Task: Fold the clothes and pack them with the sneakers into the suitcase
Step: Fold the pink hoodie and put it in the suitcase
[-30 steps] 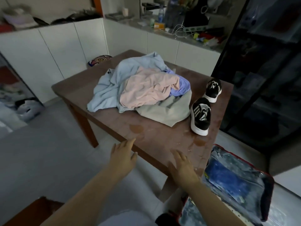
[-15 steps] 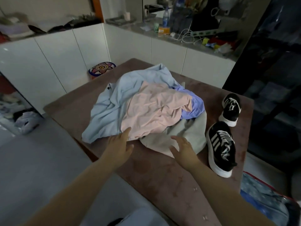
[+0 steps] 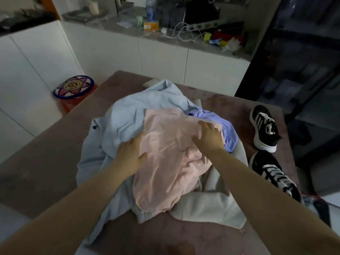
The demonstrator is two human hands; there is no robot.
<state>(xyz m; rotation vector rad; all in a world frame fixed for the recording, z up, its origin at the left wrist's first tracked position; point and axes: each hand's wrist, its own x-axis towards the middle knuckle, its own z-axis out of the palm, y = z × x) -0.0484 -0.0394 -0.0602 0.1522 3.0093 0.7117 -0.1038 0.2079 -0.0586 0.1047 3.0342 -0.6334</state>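
The left hand and right hand rest flat, fingers spread, on the pink top at centre frame — tugging it could drag the tangled purple garment beneath against the sneakers at right.

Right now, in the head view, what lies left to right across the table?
On the table: blue garment → pink garment → purple garment → sneakers.
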